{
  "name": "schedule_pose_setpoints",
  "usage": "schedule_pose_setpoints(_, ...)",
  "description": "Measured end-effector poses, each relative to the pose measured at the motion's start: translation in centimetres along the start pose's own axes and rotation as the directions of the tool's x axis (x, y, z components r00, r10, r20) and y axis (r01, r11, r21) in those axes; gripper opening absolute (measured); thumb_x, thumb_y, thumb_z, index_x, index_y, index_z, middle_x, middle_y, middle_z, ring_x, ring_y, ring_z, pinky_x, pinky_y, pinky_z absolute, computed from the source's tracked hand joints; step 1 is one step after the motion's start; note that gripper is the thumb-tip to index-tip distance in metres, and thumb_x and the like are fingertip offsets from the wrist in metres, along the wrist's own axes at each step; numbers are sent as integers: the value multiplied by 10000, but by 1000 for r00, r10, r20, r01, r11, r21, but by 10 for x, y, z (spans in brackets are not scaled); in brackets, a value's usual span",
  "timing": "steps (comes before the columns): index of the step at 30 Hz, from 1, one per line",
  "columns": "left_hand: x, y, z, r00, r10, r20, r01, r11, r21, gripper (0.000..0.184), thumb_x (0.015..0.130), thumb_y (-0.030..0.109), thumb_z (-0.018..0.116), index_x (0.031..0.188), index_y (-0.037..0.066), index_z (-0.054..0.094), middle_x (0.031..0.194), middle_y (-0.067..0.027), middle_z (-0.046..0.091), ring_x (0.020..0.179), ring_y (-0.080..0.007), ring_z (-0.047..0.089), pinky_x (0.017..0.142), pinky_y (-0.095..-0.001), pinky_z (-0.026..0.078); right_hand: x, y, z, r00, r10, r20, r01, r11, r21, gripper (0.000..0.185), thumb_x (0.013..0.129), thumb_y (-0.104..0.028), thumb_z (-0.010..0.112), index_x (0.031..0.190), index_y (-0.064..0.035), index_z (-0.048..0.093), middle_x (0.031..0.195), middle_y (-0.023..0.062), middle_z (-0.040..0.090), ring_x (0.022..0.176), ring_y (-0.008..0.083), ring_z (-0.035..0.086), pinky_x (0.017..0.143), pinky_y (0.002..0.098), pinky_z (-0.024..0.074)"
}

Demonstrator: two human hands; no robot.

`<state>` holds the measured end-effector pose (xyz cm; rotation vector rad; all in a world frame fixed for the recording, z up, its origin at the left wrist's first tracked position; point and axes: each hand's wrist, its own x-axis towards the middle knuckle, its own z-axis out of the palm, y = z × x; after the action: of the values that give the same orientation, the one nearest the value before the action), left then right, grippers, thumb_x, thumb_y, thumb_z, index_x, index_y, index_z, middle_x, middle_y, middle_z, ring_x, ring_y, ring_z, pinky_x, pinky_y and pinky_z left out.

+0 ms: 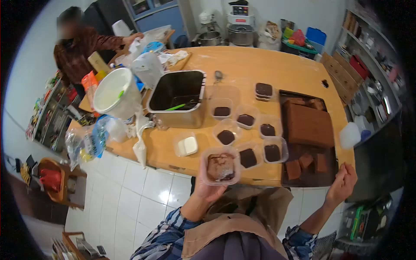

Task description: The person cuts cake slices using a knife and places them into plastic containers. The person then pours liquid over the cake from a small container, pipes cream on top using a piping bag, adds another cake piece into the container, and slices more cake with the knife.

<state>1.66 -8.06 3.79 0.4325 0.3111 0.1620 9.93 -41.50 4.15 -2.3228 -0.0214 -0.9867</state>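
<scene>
My left hand [211,188] grips a clear plastic tub [219,180] with a piece of chocolate cake [221,166] in it, held tilted toward me over the table's front edge. At the right, beside the corner of a dark baking tray [307,180], my right hand [343,184] has its fingers curled in, with no object showing between them. The tray bears a large slab of chocolate cake [310,124] and several cut pieces [306,161]. Several clear tubs with a dark chocolate layer, among them one tub [248,158], stand between the held tub and the tray.
A deep metal pan [177,117] holds a green-handled tool [175,107]. Left of it are a white bucket [115,94] and a piping bag [140,145]. A small white block [187,146], a spoon [218,76] and a stacked tub [264,91] are on the table [247,58]. Another person [80,47] stands far left.
</scene>
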Motion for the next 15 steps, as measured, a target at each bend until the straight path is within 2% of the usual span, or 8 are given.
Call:
schedule_pose_setpoints(2, -2, 0, -1, 999, 13, 36, -14, 999, 31, 680, 873, 615, 298, 1223, 49, 435, 1173, -175, 510, 813, -260, 604, 513, -311, 544, 16, -8, -11, 997, -4, -79, -10, 984, -180, 353, 774, -77, 642, 1111, -2, 569, 1173, 155, 522, 1175, 304, 410, 964, 416, 335)
schedule_pose_setpoints(5, -5, 4, 0, 998, 32, 57, -32, 999, -8, 654, 875, 601, 326, 1223, 58, 437, 1174, -181, 505, 815, -266, 599, 525, -326, 553, 21, -12, -16, 991, -3, -131, -4, 999, -50, 339, 781, -65, 630, 1108, 7, 573, 1189, 163, 514, 1201, 306, 382, 976, 413, 318)
schedule_pose_setpoints(6, -5, 6, -1, 997, 46, 57, -44, 998, -34, 644, 876, 595, 337, 1223, 62, 438, 1176, -183, 502, 817, -268, 597, 530, -332, 556, 19, -12, -18, 992, 61, -109, -64, 998, -28, 332, 787, -53, 618, 1109, 15, 573, 1169, 170, 524, 1167, 313, 420, 971, 417, 327)
schedule_pose_setpoints(9, -3, 16, -17, 974, 33, 225, -19, 998, -63, 659, 881, 600, 300, 1222, 53, 439, 1191, -179, 503, 887, -283, 601, 621, -365, 562, 13, -1, -23, 992, 95, -87, -100, 993, -60, 302, 790, -54, 619, 1082, 16, 588, 1092, 172, 561, 1096, 306, 488, 929, 401, 376)
schedule_pose_setpoints(10, -4, 16, -16, 990, 71, 124, -62, 996, -71, 665, 880, 598, 303, 1226, 45, 431, 1188, -211, 493, 839, -302, 611, 552, -349, 572, 11, 5, -24, 984, 156, -84, -157, 988, -5, 259, 796, -61, 620, 1043, 16, 605, 1019, 171, 588, 1017, 287, 541, 866, 377, 424)
schedule_pose_setpoints(13, -2, 24, -29, 979, 57, 197, -38, 995, -97, 632, 888, 565, 351, 1265, 61, 410, 1226, -185, 464, 870, -296, 583, 653, -366, 569, 9, 23, -25, 883, 466, -46, -459, 881, 112, 222, 797, -66, 626, 1005, 10, 621, 1002, 168, 601, 987, 265, 555, 827, 350, 445)
schedule_pose_setpoints(15, 0, 29, -35, 975, 75, 207, -54, 993, -108, 630, 889, 562, 350, 1262, 57, 414, 1236, -185, 457, 891, -299, 577, 667, -374, 568, 8, 38, -23, 957, 262, -124, -269, 962, -45, 250, 798, -70, 628, 1038, -2, 614, 1047, 159, 588, 1003, 264, 543, 843, 351, 436)
